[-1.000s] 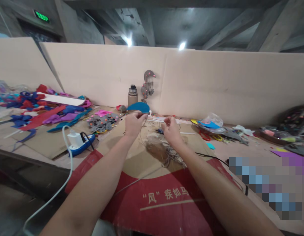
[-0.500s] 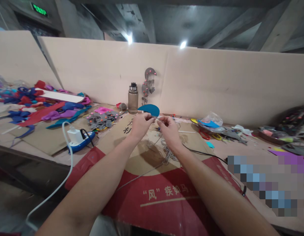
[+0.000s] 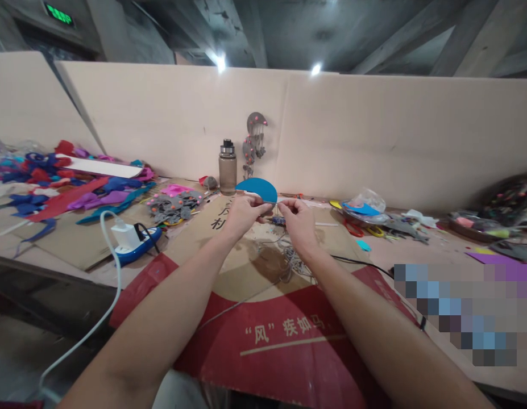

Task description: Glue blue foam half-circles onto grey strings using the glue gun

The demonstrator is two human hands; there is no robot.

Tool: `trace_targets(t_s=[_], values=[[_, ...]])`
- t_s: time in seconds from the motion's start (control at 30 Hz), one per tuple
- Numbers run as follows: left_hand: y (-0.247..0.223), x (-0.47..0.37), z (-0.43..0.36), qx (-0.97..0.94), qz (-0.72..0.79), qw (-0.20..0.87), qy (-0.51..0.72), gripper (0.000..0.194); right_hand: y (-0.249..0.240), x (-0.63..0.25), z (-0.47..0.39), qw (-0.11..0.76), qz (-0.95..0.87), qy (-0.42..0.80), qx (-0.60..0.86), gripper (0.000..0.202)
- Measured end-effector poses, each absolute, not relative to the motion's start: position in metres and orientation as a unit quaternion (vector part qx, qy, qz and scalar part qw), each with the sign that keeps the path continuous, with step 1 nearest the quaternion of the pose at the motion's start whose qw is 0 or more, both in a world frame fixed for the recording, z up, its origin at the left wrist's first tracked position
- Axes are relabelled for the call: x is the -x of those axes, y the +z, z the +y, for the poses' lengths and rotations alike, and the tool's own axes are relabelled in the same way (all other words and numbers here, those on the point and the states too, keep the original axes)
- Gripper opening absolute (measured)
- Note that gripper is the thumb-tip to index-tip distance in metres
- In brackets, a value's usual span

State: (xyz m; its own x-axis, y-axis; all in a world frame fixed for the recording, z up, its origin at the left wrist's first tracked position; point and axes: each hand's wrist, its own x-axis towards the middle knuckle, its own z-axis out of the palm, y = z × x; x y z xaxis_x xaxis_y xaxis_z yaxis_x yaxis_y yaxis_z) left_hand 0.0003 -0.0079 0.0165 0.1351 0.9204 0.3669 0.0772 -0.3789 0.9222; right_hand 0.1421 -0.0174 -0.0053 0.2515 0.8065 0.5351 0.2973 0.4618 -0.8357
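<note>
The left hand [image 3: 243, 216] hid the lower edge of the blue felt piece [image 3: 260, 190], its grip clamped on it toward the far edge of the surface [image 3: 429, 255]. Whether the right hand [image 3: 301, 224], just beside it, had its grip closed on anything I could not tell. A pixelated patch [image 3: 463, 312] covered things toward the near right corner; the right forearm [image 3: 374, 307] partly hid printed lettering [image 3: 284, 329]. A second earlier, the hands had been farther apart
</note>
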Motion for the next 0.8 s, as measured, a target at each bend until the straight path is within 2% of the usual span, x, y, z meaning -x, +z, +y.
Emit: trace_targets(t_s=[0.4, 0.8], values=[[0.0108, -0.0025, -0.0017, -0.597, 0.338, 0.493, 0.535, 0.018, -0.0030, -0.1437, -0.0190, 0.656, -0.552, 0.211, 0.469, 0.023], [0.0125, -0.0025, -0.0050, -0.597, 0.324, 0.495, 0.542, 0.019, -0.0091, -0.1466, -0.0109, 0.660, -0.562, 0.232, 0.442, 0.026]])
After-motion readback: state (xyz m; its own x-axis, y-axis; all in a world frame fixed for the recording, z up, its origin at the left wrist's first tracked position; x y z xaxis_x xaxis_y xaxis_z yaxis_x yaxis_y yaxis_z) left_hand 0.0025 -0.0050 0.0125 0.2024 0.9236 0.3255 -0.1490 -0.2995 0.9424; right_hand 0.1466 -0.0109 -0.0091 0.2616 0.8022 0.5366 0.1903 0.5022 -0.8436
